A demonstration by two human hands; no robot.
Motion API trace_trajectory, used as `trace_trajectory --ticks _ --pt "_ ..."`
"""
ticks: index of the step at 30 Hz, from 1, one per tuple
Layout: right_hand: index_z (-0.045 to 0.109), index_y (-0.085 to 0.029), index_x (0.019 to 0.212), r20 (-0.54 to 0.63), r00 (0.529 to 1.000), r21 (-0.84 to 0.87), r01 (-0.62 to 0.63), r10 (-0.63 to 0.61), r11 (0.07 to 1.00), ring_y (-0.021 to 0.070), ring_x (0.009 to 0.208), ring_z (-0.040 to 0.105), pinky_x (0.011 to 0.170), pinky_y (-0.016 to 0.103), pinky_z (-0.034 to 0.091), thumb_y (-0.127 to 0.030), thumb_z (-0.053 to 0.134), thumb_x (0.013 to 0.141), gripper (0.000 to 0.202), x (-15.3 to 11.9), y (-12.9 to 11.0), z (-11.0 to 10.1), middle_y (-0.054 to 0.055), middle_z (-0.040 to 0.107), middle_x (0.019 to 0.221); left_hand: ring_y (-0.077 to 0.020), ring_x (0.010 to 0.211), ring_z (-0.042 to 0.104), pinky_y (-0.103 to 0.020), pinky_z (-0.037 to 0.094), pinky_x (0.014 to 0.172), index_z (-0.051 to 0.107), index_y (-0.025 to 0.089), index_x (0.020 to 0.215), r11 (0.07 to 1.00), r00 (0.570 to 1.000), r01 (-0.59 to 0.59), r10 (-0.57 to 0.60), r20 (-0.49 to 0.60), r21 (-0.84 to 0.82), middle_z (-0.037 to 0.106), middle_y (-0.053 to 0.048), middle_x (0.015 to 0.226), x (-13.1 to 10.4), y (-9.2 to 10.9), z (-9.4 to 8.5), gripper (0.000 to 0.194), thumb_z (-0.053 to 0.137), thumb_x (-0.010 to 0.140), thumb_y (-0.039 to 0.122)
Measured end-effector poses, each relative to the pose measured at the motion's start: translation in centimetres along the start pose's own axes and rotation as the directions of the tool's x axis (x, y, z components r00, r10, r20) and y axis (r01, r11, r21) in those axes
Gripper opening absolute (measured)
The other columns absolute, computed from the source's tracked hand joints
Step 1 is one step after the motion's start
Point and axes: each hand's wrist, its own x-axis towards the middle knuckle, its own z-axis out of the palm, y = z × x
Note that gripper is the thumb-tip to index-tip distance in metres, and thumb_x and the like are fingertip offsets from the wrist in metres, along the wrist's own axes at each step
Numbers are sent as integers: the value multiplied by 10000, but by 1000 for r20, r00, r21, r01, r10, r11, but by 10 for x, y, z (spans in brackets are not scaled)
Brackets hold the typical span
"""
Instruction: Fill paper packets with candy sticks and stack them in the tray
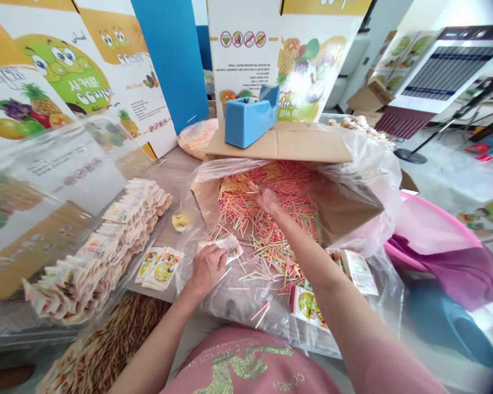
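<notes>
A large heap of thin pink, yellow and green sticks (279,230) spills from an open cardboard box (340,205) lying on its side. Into this heap reaches my right hand (270,202), its fingers closed on a few sticks. My left hand (208,268) rests at the front of the table, fingers curled over the near end of a small printed packet (229,247). Left of it lie several flat packets with a green cartoon face (162,269). Another such packet (308,306) lies by my right forearm, with stick ends showing at its edge.
A blue tape dispenser (250,117) stands on the box's flap. Rows of filled packets (102,246) line the left side. A crumpled yellow piece (181,221) lies nearby. At right are a stack of packets (359,272) and a pink basket (439,224). Printed cartons (119,71) stand behind.
</notes>
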Motion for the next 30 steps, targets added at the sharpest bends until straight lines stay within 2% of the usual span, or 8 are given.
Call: trace_trajectory --ticks 4,11,15,19,23,26,28,30 --pt "755 -119 1116 -72 997 29 -20 22 999 230 786 680 714 287 480 -269 602 912 296 -6 0 1 129 783 953 -201 928 685 -317 487 870 769 232 852 993 1000 3 -4 -12 -119 769 -58 948 0 -6 0 245 566 985 200" --pt "746 -149 757 -20 995 24 -101 101 995 188 702 602 713 282 412 -405 569 979 382 -5 0 7 65 644 673 -262 1001 646 -383 494 886 765 202 868 998 994 -32 26 106 49 737 -102 988 5 -1 1 241 554 982 187" --pt "634 -170 646 -51 998 312 55 -41 949 147 654 481 683 279 383 -471 540 970 452 -9 2 -1 10 515 639 -284 1056 616 -406 499 909 754 205 845 995 995 -74 69 68 72 723 -118 974 7 -5 0 246 547 936 107" --pt "620 -186 681 -186 978 654 193 -92 731 128 656 433 662 271 394 -568 601 879 431 -23 -4 1 -16 496 674 -279 1010 612 -416 499 889 755 212 856 990 991 -116 110 70 84 722 -118 963 0 -8 1 252 542 926 97" --pt "634 -198 687 4 999 779 -29 42 626 115 591 395 577 271 367 -596 729 751 414 -40 -16 22 -32 504 627 -262 982 632 -392 499 884 769 206 923 995 991 -78 71 111 55 723 -109 986 -5 -8 1 220 554 962 176" --pt "656 -209 753 133 984 829 -174 114 531 103 508 330 505 265 342 -618 714 789 415 -48 -23 33 -59 451 561 -265 987 646 -385 496 887 772 208 924 999 991 -52 51 127 0 727 -104 994 0 -9 -1 182 593 954 225" --pt "668 -210 810 140 986 861 -166 89 480 105 484 313 509 273 368 -635 653 847 428 -54 -24 36 -73 409 542 -255 960 655 -377 493 877 762 209 839 999 991 -32 36 130 -33 728 -96 951 5 -11 -1 204 588 943 195" --pt "639 -213 771 121 993 842 -109 12 528 110 504 339 543 279 385 -650 620 868 448 -63 -23 39 -67 416 561 -239 933 660 -363 490 867 735 209 744 998 993 -9 17 117 -70 724 -82 897 10 -15 1 232 591 914 147"
